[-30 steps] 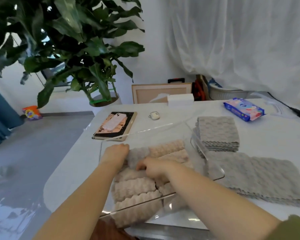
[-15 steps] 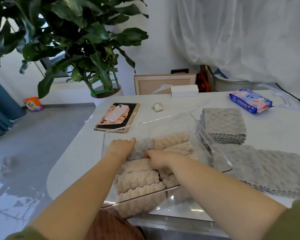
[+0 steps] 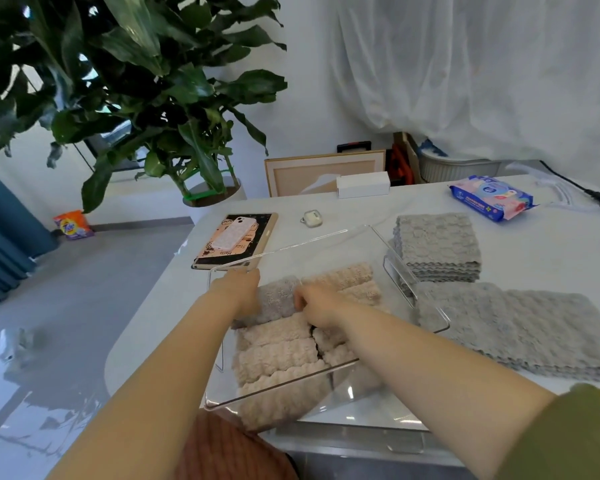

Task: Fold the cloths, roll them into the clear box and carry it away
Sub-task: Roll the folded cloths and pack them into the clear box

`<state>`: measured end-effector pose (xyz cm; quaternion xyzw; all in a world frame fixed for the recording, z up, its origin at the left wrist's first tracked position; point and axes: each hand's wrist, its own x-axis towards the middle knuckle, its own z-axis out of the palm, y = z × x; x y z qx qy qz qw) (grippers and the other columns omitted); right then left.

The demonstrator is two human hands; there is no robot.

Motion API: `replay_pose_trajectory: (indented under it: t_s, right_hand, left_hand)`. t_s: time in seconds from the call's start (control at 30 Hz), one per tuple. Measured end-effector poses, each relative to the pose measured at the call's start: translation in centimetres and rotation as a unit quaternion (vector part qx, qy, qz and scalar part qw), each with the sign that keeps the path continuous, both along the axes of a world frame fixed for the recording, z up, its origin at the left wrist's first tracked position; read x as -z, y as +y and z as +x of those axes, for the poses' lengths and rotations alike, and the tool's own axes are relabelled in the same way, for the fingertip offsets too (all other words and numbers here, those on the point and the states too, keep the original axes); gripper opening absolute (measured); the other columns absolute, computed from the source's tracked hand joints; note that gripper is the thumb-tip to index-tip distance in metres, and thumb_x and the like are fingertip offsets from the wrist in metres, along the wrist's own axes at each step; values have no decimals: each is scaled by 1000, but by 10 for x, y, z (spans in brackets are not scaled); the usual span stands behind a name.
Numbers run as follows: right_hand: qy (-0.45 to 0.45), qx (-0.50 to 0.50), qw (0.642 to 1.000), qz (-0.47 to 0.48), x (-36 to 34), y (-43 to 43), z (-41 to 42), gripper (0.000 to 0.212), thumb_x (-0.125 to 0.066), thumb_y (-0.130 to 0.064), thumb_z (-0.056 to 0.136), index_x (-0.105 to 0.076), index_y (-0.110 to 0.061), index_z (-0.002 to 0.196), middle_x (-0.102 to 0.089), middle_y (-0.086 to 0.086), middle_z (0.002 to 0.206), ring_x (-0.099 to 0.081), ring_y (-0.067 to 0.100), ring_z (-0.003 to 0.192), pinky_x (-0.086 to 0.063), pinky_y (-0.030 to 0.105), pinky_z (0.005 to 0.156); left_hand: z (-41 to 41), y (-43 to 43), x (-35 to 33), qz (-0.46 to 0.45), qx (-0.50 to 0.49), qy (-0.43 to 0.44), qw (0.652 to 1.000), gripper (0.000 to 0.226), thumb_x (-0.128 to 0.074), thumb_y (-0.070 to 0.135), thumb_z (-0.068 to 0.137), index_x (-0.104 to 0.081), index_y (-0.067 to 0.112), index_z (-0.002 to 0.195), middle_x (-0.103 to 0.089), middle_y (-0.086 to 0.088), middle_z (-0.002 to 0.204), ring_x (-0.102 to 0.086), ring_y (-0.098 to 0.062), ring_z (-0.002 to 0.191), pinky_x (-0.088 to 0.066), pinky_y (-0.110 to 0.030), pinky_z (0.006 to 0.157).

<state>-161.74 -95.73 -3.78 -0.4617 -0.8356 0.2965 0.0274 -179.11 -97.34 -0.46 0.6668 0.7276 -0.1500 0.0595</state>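
A clear box (image 3: 329,237) stands on the white table (image 3: 541,244), partly over its near edge. Several rolled beige cloths (image 3: 278,358) fill its near half. A rolled grey cloth (image 3: 279,299) lies behind them, between my hands. My left hand (image 3: 241,292) grips its left end. My right hand (image 3: 317,304) has its fingers curled on its right end. To the right of the box a grey cloth (image 3: 520,327) lies spread flat, and behind that sits a stack of folded grey cloths (image 3: 437,245).
A tablet with a phone on it (image 3: 236,239) lies left of the box. An earbud case (image 3: 313,218), a white carton (image 3: 362,184) and a blue wipes pack (image 3: 490,197) sit further back. A large potted plant (image 3: 136,98) stands beyond the table's left corner.
Both hands stayed on the grey roll, pressing it into place behind the beige rolls. The camera has tilted, so the box appears lower and closer.
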Motion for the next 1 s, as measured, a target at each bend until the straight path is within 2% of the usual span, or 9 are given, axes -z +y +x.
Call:
replay_pose_trajectory:
  t_s: [0.2,0.4,0.5,0.63,0.7,0.73,0.8,0.9,1.0]
  right_hand:
    - [164,143,975,38,-57,12,67,31,-41,5,80,-61,-19,79,-61,5,98,-58,22,94,-49,34,82]
    - [254,398,879,68,-83,4,261,34,-37,8,77,-61,-15,69,-63,11,73,-55,16,59,-46,27,61]
    - [199,496,845,6,-54,-4,342,25,-42,4,83,-65,-5,80,-67,20,84,-56,25,61,-42,23,54]
    - [85,523,847,-51,-1,-19,398,28,-49,-6,87,-61,4,110,-62,23,115,-55,29,90,-40,28,71]
    - [128,535,831,-79,24,-26,406,18,-53,-8,86,-58,0,101,-60,20,103,-57,30,92,-42,33,74]
    - [166,540,819,-100,32,-30,408,4,-55,-8,85,-55,-5,88,-57,17,89,-56,27,79,-42,34,66]
    - [219,553,791,-140,43,-31,415,21,-60,-14,86,-44,-13,73,-45,7,66,-42,18,55,-32,25,49]
    - [236,504,799,-225,44,-26,417,25,-68,-24,83,-47,-11,81,-48,4,66,-44,15,53,-33,18,43]
    - [279,473,794,-261,40,-21,414,12,-67,-12,83,-56,-8,83,-59,7,72,-55,16,59,-41,19,44]
  left_hand:
    - [60,-3,-33,148,55,-101,982,27,-45,16,95,-53,20,121,-54,-2,124,-55,-22,107,-50,-41,87]
    - [212,9,-44,265,131,-308,904,26,-42,7,93,-63,16,106,-63,-6,109,-58,-24,98,-47,-36,86]
    - [294,10,-40,223,186,-336,896,26,-44,4,90,-65,11,105,-65,-9,110,-57,-26,102,-41,-30,86]
    - [378,13,2,84,194,-338,917,27,-47,3,87,-66,6,105,-67,-13,113,-58,-27,109,-41,-28,88]
    - [400,12,32,7,158,-342,926,24,-49,5,88,-67,6,104,-66,-14,112,-59,-27,109,-42,-26,85]
    - [410,9,45,-22,140,-338,930,23,-48,4,88,-66,6,102,-66,-16,109,-59,-28,109,-42,-26,82]
    - [424,5,66,-45,95,-314,944,24,-45,3,89,-61,1,107,-61,-20,114,-56,-31,113,-42,-29,86]
    - [434,7,90,-20,6,-300,954,48,-47,16,93,-37,-1,137,-37,-22,142,-38,-33,130,-32,-31,104]
    - [440,14,101,0,-7,-310,951,67,-53,37,90,-28,7,144,-30,-17,148,-37,-30,130,-30,-29,99]
